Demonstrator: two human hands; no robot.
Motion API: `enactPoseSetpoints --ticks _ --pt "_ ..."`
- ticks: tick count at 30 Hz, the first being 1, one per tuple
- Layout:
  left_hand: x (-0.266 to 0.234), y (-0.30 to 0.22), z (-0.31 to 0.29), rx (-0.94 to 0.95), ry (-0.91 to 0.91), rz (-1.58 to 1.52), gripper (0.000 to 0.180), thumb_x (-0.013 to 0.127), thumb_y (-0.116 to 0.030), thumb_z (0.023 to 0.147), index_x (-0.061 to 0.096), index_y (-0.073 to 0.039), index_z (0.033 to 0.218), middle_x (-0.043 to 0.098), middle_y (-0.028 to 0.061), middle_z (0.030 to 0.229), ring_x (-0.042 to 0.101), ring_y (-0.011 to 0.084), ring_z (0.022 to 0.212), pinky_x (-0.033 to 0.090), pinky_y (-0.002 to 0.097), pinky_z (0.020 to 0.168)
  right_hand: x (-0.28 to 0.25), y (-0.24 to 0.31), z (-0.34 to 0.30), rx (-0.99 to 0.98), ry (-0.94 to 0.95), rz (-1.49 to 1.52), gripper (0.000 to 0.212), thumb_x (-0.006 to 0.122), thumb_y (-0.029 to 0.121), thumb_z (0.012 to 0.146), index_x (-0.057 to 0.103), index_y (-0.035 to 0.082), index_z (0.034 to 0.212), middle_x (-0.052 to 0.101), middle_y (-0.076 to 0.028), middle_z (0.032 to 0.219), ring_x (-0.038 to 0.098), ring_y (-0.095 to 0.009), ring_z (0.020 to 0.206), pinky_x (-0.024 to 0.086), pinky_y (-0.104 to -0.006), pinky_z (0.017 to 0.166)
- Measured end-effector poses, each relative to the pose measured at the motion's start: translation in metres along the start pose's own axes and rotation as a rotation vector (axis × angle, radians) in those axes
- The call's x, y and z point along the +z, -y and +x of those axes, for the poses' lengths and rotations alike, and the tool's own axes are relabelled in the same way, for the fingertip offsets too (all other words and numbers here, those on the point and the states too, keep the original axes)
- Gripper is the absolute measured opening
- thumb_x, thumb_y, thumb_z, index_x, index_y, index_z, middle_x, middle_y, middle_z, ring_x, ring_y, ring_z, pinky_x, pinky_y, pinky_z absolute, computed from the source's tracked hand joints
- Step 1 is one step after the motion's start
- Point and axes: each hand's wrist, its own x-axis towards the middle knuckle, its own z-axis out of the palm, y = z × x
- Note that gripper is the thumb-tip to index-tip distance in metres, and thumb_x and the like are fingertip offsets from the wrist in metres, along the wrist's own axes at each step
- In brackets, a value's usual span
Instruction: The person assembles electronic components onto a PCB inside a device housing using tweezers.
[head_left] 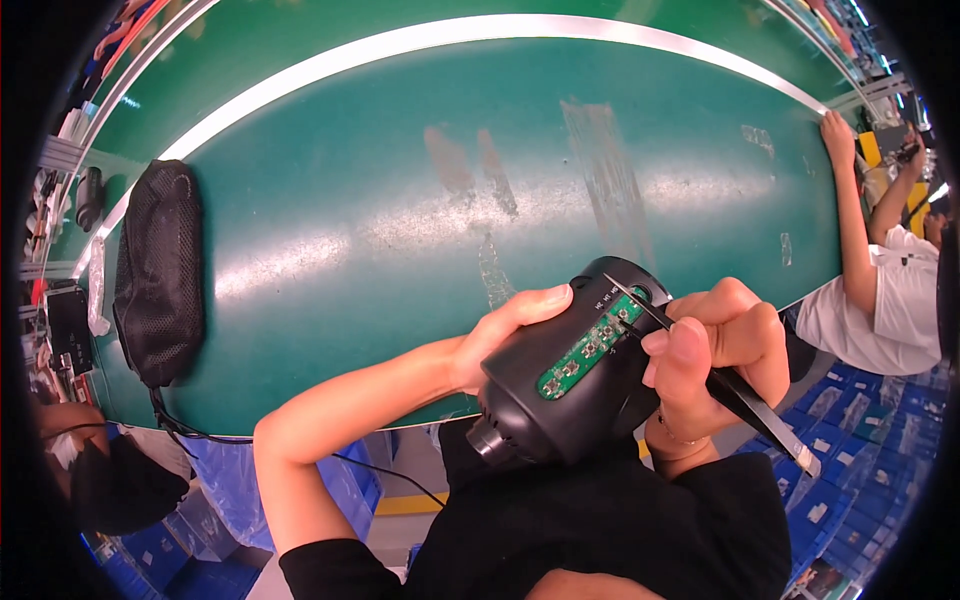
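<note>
My left hand [515, 325] is closed around the side of a black cylindrical device housing [535, 405], which is held tilted over the table's near edge. It has a silver metal stub at its lower end. A narrow green circuit board [590, 345] with several small button switches sits in a long slot in the housing. In my right hand [720, 335], pinched between thumb and fingers, is a pair of dark metal tweezers [745, 400]. The tweezer tips are at the upper end of the board; whether they touch it I cannot tell.
A green work table [330, 200] spreads ahead, with scuffs and tape scraps. A black mesh pouch [160, 270] with a cord lies at the left. Another person's forearm [850, 220] rests at the right edge. Blue bins [850, 470] stand low at the right.
</note>
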Motion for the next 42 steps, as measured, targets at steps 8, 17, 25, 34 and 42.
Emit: enactPoseSetpoints --ticks 8,17,25,34,42 --pt "-0.014 0.01 0.009 0.037 -0.013 -0.01 0.053 0.032 -0.042 0.085 0.037 -0.001 0.119 0.047 0.0139 0.112 0.051 0.0193 0.096 0.042 0.0311 0.083 0.007 -0.005 -0.004 -0.021 -0.204 0.182 0.022 0.044 0.011 0.082 0.033 0.004 0.065 0.037 -0.004 0.049 0.027 -0.005 0.028 0.026 -0.0174 0.028" --pt "-0.011 0.01 0.01 0.061 0.017 0.002 0.055 0.032 -0.043 0.085 0.035 -0.001 0.121 0.046 0.0134 0.114 0.049 0.0192 0.099 0.04 0.0311 0.085 -0.009 0.001 -0.006 0.17 -0.065 0.176 0.023 0.057 0.006 0.076 0.035 0.004 0.068 0.051 -0.007 0.056 0.048 -0.012 0.045 0.045 -0.0261 0.048" --pt "-0.013 0.01 0.01 0.063 0.015 0.033 0.057 0.032 -0.045 0.084 0.036 -0.001 0.12 0.046 0.0137 0.114 0.049 0.0192 0.1 0.039 0.031 0.085 -0.006 -0.002 -0.008 0.167 -0.11 0.214 0.021 0.055 0.003 0.075 0.035 0.004 0.069 0.051 -0.007 0.055 0.048 -0.011 0.044 0.044 -0.0247 0.047" --pt "-0.01 0.009 0.009 0.066 0.013 0.034 0.057 0.032 -0.045 0.084 0.034 -0.002 0.122 0.045 0.0134 0.115 0.049 0.0189 0.099 0.04 0.0303 0.085 -0.008 -0.001 -0.005 0.175 -0.091 0.158 0.021 0.057 0.004 0.074 0.037 0.004 0.068 0.053 -0.008 0.054 0.049 -0.011 0.044 0.045 -0.0249 0.047" --pt "-0.012 0.008 0.008 0.072 0.005 0.08 0.058 0.034 -0.047 0.083 0.035 -0.003 0.121 0.047 0.0123 0.112 0.05 0.0183 0.097 0.042 0.03 0.082 -0.009 -0.001 -0.002 0.077 0.065 0.004 0.022 0.06 0.002 0.072 0.039 0.005 0.067 0.054 -0.008 0.055 0.048 -0.012 0.043 0.044 -0.0252 0.047"
